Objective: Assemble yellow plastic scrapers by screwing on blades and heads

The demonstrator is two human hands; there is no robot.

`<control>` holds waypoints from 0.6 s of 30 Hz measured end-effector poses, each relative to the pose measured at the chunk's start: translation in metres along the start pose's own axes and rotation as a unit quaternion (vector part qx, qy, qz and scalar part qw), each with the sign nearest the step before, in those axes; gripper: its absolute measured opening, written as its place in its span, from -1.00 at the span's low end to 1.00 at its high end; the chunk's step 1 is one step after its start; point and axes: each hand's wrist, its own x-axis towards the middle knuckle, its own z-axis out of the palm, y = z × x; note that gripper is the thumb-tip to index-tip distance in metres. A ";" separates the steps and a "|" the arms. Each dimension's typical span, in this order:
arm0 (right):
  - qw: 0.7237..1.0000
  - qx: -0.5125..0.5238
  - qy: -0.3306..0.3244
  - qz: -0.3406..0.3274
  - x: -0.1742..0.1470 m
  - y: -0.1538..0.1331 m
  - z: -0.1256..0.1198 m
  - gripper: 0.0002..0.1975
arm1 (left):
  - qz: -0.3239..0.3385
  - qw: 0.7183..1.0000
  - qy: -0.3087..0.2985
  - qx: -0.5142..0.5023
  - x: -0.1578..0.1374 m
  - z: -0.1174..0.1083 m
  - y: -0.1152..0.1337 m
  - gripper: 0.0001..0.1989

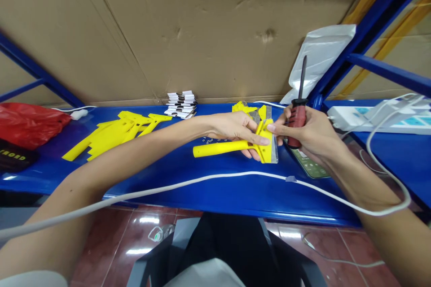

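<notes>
My left hand [240, 130] grips a yellow plastic scraper [229, 146] at the neck, where the handle meets the head; the handle points left over the blue shelf [188, 175]. A metal blade runs along the scraper's head. My right hand [311, 132] holds a screwdriver [298, 112] with a dark red handle, shaft pointing up, while its thumb and forefinger touch the top of the scraper head.
A pile of yellow scraper parts [114, 132] lies at the left, more yellow pieces [247, 108] behind my hands. A stack of small white packs [182, 104] stands at the back. A phone [311, 166], a white cable [202, 181], a power strip [370, 119] and a red bag [27, 121] are nearby.
</notes>
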 end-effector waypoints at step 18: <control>1.000 -0.017 -0.011 0.018 -0.001 -0.005 0.002 -0.33 | 0.051 0.998 0.045 0.015 -0.003 0.008 -0.005 -0.56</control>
